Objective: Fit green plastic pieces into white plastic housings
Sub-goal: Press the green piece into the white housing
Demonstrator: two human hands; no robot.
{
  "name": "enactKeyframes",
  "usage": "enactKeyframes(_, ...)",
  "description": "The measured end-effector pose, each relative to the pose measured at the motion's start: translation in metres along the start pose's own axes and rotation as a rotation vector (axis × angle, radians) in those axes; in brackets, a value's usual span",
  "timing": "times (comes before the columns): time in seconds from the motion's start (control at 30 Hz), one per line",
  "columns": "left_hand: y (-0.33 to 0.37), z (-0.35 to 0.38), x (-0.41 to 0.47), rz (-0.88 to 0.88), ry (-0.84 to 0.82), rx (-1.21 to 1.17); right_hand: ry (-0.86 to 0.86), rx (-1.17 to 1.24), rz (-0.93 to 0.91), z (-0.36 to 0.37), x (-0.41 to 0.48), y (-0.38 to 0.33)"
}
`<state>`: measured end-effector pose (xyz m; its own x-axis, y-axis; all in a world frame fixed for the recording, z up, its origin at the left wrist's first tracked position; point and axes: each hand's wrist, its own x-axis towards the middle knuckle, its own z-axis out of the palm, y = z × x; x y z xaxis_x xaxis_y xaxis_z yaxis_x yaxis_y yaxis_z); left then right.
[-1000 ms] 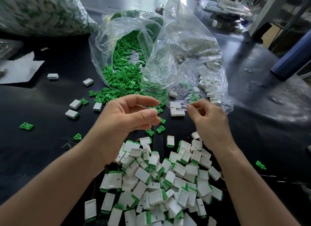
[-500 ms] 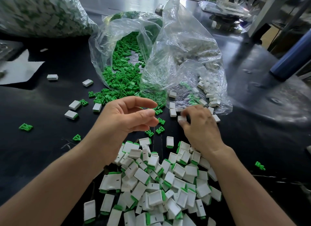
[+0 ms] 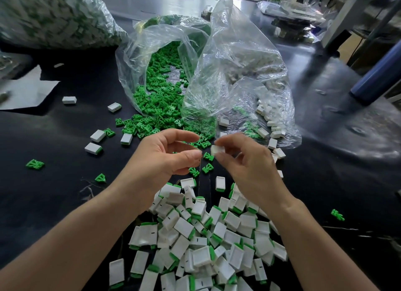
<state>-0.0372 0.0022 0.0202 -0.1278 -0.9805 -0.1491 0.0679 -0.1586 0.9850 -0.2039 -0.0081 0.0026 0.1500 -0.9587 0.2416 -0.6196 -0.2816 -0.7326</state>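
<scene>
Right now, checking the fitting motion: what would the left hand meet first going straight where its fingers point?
Probably the white rectangular plastic housing pinched by the right hand; the left hand points at it, though depth is unclear.

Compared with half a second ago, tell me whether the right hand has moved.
Yes. The right hand came left, away from the bag of white housings, and now pinches one white housing.

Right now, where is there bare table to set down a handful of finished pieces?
Two bare patches of table: near left, between the left forearm and the two stray green pieces; and right, between the right forearm, the bag of housings and the lone green piece. Crowded: the finished pile between the arms, and the green spill from the other bag.
</scene>
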Motion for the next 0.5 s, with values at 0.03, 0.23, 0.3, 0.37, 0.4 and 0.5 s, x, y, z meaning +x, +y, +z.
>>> enactKeyframes(0.03,0.0,0.0,0.0,0.002,-0.001,0.009,-0.02,0.012,-0.026,0.002,-0.001,-0.002)
enactKeyframes(0.23,-0.002,-0.002,0.001,0.017,-0.011,0.066,-0.043,0.028,-0.158,0.006,-0.007,-0.01)
enactKeyframes(0.3,-0.003,-0.002,0.001,0.013,-0.014,0.072,-0.034,0.04,-0.19,0.006,-0.007,-0.011)
enactKeyframes(0.37,-0.003,-0.001,0.0,0.005,-0.034,0.085,-0.025,0.041,-0.233,0.008,-0.008,-0.013)
enactKeyframes(0.4,-0.002,-0.001,-0.001,0.006,-0.044,0.098,-0.028,0.039,-0.25,0.008,-0.008,-0.013)
enactKeyframes(0.5,-0.001,-0.001,0.0,0.022,-0.036,0.097,-0.054,0.029,-0.25,0.007,-0.008,-0.013)
